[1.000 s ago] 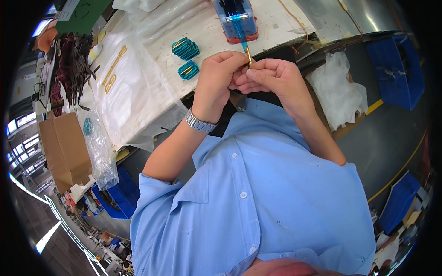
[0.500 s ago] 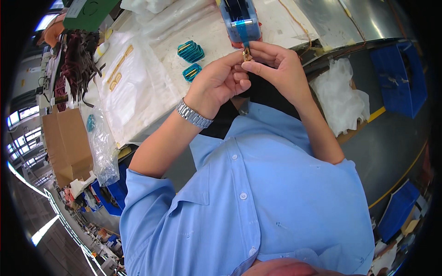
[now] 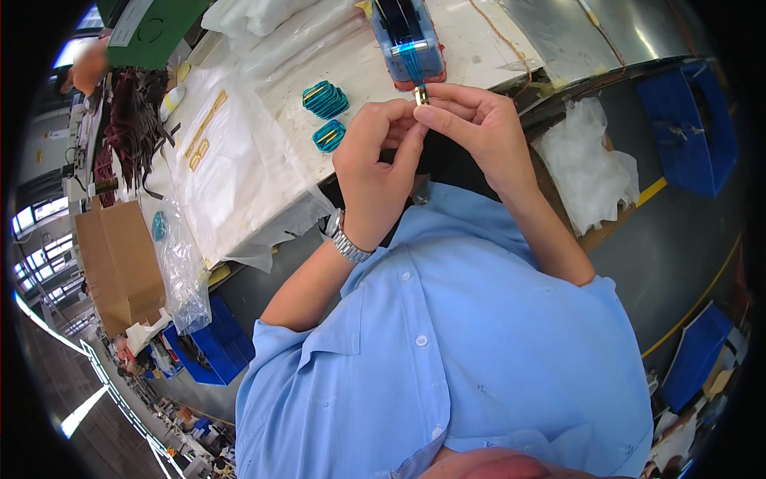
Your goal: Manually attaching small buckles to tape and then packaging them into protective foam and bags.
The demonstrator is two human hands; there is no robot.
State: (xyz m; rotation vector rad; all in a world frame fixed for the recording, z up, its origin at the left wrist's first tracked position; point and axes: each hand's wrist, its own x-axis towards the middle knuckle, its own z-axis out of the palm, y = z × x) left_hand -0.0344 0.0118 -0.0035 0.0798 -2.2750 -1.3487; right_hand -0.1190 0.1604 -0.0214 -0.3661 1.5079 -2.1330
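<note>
A small shiny gold metal piece (image 3: 421, 96) is pinched at the fingertips of my right hand (image 3: 488, 134). My left hand (image 3: 373, 164), with a silver watch on its wrist, closes in from the other side; its thumb and fingertips meet at the piece. A strip of blue tape (image 3: 410, 65) runs down from the tape dispenser (image 3: 432, 60) to the piece. Left of the dispenser lie two piles of gold pieces wrapped in teal film, the farther pile (image 3: 325, 100) larger than the nearer pile (image 3: 329, 136).
Gold metal pieces (image 3: 198, 148) lie on white sheeting (image 3: 247, 152) at the left of the table. A cardboard box (image 3: 120, 263) and clear plastic bag (image 3: 182, 279) are beyond its left edge. White padding (image 3: 590, 164) and a blue bin (image 3: 690, 128) sit to the right.
My left hand has turned so its back shows, and its wrist has moved down and right. The gold piece has turned and shifted slightly toward me.
</note>
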